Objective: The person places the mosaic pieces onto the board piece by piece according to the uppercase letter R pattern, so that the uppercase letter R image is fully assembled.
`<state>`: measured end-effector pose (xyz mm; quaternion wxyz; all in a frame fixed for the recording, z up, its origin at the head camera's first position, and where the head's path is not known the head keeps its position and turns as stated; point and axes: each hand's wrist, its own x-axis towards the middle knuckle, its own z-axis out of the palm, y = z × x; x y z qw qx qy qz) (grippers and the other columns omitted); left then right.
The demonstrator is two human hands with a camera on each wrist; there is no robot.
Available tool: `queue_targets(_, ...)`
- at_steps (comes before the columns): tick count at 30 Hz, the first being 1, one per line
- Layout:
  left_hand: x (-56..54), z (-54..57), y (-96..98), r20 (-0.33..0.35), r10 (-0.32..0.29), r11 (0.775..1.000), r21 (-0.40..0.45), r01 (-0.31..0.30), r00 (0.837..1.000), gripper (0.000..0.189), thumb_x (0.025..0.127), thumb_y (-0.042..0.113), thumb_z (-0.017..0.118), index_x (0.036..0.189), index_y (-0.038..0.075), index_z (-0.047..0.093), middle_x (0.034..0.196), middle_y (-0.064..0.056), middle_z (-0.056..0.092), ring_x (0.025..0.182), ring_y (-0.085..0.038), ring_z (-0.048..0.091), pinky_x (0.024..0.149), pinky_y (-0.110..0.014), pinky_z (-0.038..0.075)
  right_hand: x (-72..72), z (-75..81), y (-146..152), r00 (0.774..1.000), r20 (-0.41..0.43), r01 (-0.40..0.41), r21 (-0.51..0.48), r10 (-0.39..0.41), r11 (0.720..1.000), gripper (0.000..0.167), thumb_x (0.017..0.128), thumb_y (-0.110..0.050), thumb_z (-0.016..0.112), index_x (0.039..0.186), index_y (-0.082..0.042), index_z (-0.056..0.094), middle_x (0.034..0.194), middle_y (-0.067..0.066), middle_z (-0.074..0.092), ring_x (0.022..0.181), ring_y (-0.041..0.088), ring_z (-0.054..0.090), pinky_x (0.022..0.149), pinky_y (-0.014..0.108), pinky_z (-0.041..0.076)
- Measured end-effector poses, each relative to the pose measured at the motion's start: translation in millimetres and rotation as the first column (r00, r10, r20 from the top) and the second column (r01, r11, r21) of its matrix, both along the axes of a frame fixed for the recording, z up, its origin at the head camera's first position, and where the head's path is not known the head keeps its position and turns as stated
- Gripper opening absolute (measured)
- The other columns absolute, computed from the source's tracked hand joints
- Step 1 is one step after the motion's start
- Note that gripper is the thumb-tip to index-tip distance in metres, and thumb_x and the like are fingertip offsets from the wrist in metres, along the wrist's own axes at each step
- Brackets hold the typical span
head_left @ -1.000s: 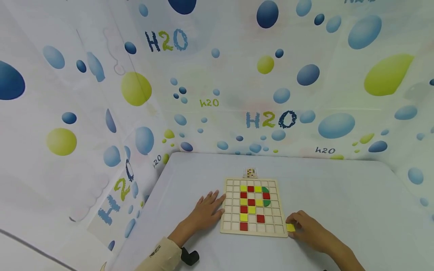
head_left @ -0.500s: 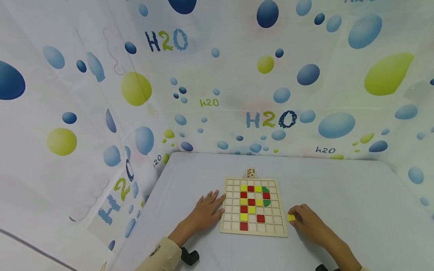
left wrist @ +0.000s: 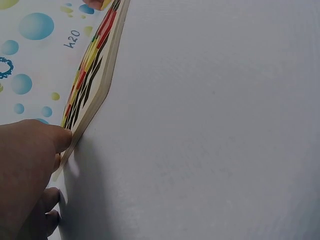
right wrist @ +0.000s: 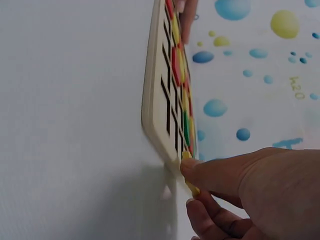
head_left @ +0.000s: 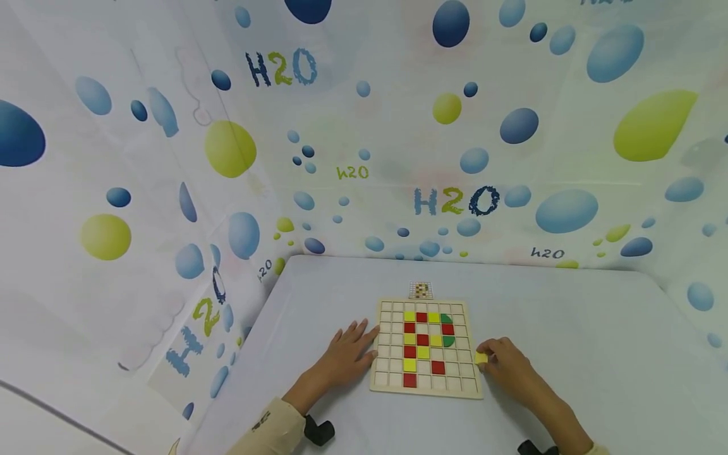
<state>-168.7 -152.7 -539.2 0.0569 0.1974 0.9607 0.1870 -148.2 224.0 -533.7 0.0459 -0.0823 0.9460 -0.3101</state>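
Note:
A square wooden grid board [head_left: 472, 382] lies on the white table, with red, yellow and green tiles set in some of its cells. My right hand [head_left: 512, 373] pinches a yellow tile [head_left: 481, 357] between thumb and fingers at the board's right edge. In the right wrist view the yellow tile [right wrist: 191, 175] is by the board's rim, the thumb on top of it. At the board's left edge my left hand [head_left: 344, 355] rests with fingers spread, fingertips and thumb touching the rim. The left wrist view shows the thumb [left wrist: 61, 138] against the rim.
Just beyond the board's far edge lies a small card [head_left: 421, 290] printed with a coloured grid pattern. A white table [head_left: 574, 322] surrounds the board. Patterned sheeting [head_left: 387, 126] with blue and green drops hangs behind and at the sides. A black strap part [head_left: 318, 431] sits at the left wrist.
My right hand has carried the yellow tile away from the table up along the board's right side, then leftward to its edge. The left hand has stayed in place.

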Motion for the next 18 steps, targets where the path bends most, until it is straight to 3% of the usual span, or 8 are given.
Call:
queue_targets(8,0.9,1.0,1.8,-0.007,0.007,1.000,0.000,-0.007,1.000,0.059,0.110,0.041,0.051,0.164,0.020,0.041,0.173,-0.013,0.031,0.161,-0.038,0.025,0.126,-0.066,0.021,15.0,9.0,-24,0.998,0.037,-0.047,-0.023,0.048,0.999,0.028,0.091,-0.013,0.083,0.113,-0.018,0.066,0.104,-0.004,0.059,0.097,0.012,0.057,0.094,0.047,0.047)
queue_targets(12,0.9,1.7,2.6,-0.009,0.008,1.000,0.000,-0.008,1.000,0.059,0.110,0.041,0.051,0.164,0.020,0.041,0.172,-0.013,0.031,0.161,-0.038,0.025,0.126,-0.066,0.021,17.5,6.7,-33,0.995,0.086,-0.045,-0.027,0.048,0.999,0.027,0.089,-0.017,0.085,0.105,-0.023,0.065,0.098,-0.007,0.057,0.092,0.012,0.052,0.088,0.045,0.039)
queue_targets(18,0.1,1.2,1.1,-0.010,0.002,1.000,0.002,-0.002,1.000,0.059,0.110,0.040,0.051,0.164,0.020,0.041,0.172,-0.014,0.031,0.160,-0.039,0.025,0.126,-0.066,0.021,21.2,2.5,-39,0.996,0.057,-0.072,-0.039,0.074,0.997,0.024,0.087,-0.017,0.086,0.094,-0.027,0.066,0.099,-0.014,0.059,0.099,0.012,0.052,0.084,0.040,0.035)
